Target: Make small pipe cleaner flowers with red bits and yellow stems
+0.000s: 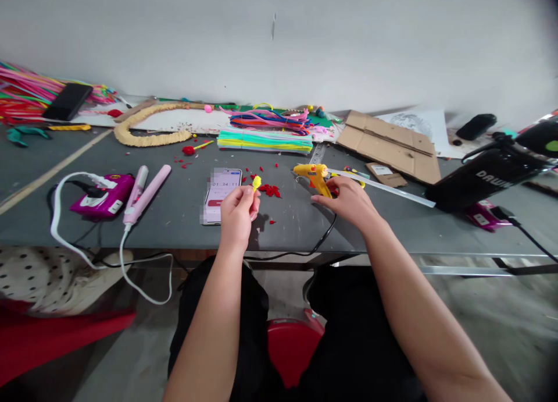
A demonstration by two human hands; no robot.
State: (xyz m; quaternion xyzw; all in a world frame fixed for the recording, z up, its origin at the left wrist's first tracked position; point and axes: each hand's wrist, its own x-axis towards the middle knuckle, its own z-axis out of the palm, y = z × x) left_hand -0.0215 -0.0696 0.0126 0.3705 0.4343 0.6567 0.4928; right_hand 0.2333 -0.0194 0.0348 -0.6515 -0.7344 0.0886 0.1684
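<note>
My left hand (239, 209) pinches a small fuzzy yellow piece (257, 182) between thumb and fingertips, in front of a phone (213, 197) that lies screen up and shows a timer. At the right, my right hand (349, 199) is closed round the handle of a yellow hot glue gun (314, 172), whose nozzle points left. A long pale glue stick (383, 185) sticks out of the gun's back. Between both hands lie several small red fuzzy petals (271, 191) on the grey table.
Pipe cleaner bundles (265, 141) lie behind the petals, flattened cardboard (390, 146) to their right. A black bottle (488, 172) stands far right. On the left are a pink straightener (147, 195), a purple power strip (104, 198) and a beige fuzzy loop (126, 131). Cords hang over the front edge.
</note>
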